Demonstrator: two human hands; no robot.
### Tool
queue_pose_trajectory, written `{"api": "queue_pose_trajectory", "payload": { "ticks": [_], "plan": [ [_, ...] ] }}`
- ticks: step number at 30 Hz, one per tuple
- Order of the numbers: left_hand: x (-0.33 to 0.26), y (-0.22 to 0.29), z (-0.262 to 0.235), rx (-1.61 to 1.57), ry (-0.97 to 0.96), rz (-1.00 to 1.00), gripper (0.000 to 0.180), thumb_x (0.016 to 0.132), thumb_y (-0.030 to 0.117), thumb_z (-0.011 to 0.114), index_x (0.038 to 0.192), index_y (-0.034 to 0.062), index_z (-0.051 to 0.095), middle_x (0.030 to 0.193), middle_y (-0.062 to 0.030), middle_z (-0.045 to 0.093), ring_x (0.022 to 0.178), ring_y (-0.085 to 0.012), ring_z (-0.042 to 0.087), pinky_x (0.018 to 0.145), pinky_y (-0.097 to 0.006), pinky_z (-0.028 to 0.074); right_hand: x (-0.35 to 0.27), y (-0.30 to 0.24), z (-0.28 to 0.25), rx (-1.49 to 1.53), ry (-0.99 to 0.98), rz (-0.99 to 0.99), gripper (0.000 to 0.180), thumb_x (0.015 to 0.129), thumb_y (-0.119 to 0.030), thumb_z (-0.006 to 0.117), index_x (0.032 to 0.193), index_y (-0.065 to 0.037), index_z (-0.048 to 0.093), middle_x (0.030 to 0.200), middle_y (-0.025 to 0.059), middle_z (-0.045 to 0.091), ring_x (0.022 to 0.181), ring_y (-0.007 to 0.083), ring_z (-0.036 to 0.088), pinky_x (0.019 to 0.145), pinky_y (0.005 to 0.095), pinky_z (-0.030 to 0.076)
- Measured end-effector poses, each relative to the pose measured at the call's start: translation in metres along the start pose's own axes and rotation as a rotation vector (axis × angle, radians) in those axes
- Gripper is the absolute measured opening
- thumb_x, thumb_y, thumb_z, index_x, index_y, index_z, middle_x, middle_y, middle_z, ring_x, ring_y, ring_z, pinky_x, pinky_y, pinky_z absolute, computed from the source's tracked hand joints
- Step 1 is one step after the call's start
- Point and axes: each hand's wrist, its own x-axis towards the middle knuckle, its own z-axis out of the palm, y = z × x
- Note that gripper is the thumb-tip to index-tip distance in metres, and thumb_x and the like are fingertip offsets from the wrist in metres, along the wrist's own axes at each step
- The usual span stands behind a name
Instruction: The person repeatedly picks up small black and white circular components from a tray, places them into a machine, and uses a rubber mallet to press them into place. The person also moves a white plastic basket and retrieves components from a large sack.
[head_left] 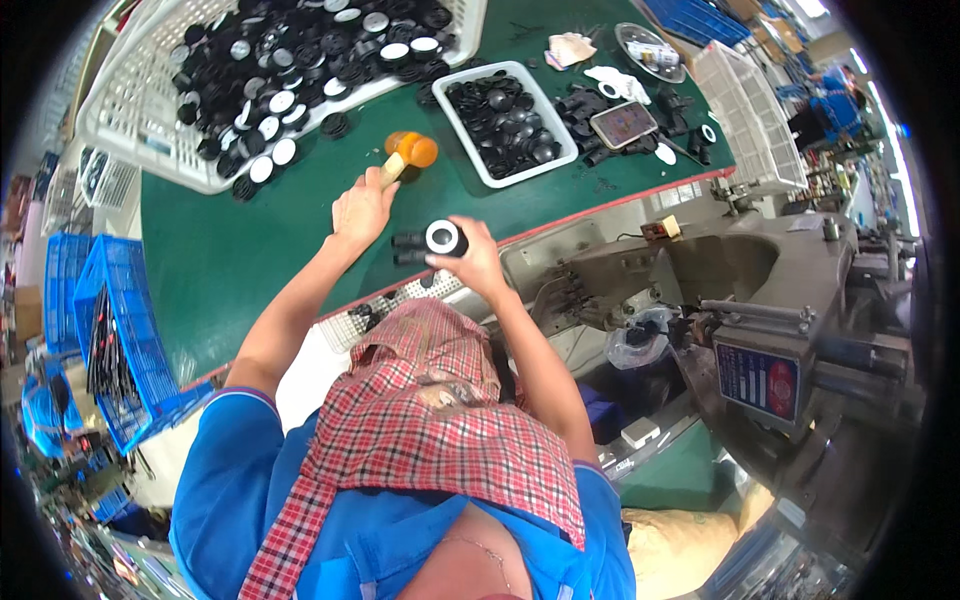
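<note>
My left hand [362, 208] is wrapped round the pale handle of a mallet [411, 150] with an orange head, over the green table. My right hand [476, 262] grips a black plastic part [408, 246] near the table's front edge. That part has a round end with a white ring, and two black prongs reach toward the left. Beyond the hands, a white tray [555, 125] holds many small black round pieces. A large white basket [213, 183] at the far left is heaped with black and white discs.
Right of the tray lie a phone [624, 125], loose black parts [581, 106] and a round metal dish [651, 52]. A grey machine [790, 262] stands close on the right. Blue crates [125, 330] stand left of the green table [215, 270].
</note>
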Motion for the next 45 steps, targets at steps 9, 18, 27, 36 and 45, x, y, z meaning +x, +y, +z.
{"api": "queue_pose_trajectory", "payload": {
  "ticks": [9, 18, 27, 36, 45],
  "plan": [
    [0.019, -0.016, 0.037, 0.053, 0.022, 0.04, 0.035, 0.094, 0.032, 0.052, 0.118, 0.0059, 0.049, 0.11, -0.0216, 0.058, 0.091, -0.0416, 0.063, 0.074, -0.052, 0.052, -0.121, 0.044, -0.01, 0.049, 0.029, 0.718, 0.059, 0.082, -0.032, 0.076, 0.118, 0.01, 0.055, 0.089, 0.0113, 0.069, 0.075, 0.0137, 0.065, 0.068, 0.0276, 0.054],
    [0.004, 0.005, 0.036, 0.402, 0.315, 0.34, 0.052, 0.084, 0.031, 0.068, 0.123, 0.0009, 0.053, 0.118, -0.0212, 0.056, 0.104, -0.0393, 0.056, 0.08, -0.049, 0.051, -0.239, 0.021, -0.033, 0.02, 0.188, 0.566, 0.046, 0.084, -0.034, 0.067, 0.113, 0.001, 0.063, 0.101, 0.0189, 0.068, 0.091, 0.0339, 0.067, 0.081, 0.0385, 0.052],
    [-0.14, 0.16, 0.068, -0.219, 0.239, 0.868, 0.041, 0.09, 0.012, 0.06, 0.126, -0.0061, 0.049, 0.126, -0.0253, 0.047, 0.116, -0.0397, 0.047, 0.099, -0.045, 0.037, -0.648, -0.111, -0.104, -0.807, 1.115, 1.253, 0.029, 0.076, -0.02, 0.073, 0.098, -0.002, 0.067, 0.094, 0.0182, 0.066, 0.089, 0.0349, 0.063, 0.083, 0.0427, 0.049],
    [-0.258, 0.259, 0.089, -0.5, -0.238, 1.142, 0.034, 0.09, 0.008, 0.057, 0.121, -0.0026, 0.051, 0.125, -0.021, 0.048, 0.116, -0.0375, 0.048, 0.099, -0.044, 0.038, -0.8, -0.166, -0.062, -0.781, 1.248, 1.679, 0.046, 0.086, -0.017, 0.063, 0.126, -0.001, 0.049, 0.11, 0.028, 0.061, 0.097, 0.0443, 0.061, 0.082, 0.0501, 0.049],
    [-0.315, 0.273, 0.051, -0.796, -1.024, 0.853, 0.034, 0.098, 0.025, 0.05, 0.125, 0.0049, 0.052, 0.11, -0.0121, 0.062, 0.096, -0.0231, 0.061, 0.084, -0.034, 0.048, -0.597, -0.184, -0.152, 0.554, 1.278, 0.531, 0.041, 0.099, -0.024, 0.049, 0.132, 0.001, 0.047, 0.1, 0.0096, 0.064, 0.072, 0.0166, 0.066, 0.058, 0.0261, 0.054]
  ]
}}
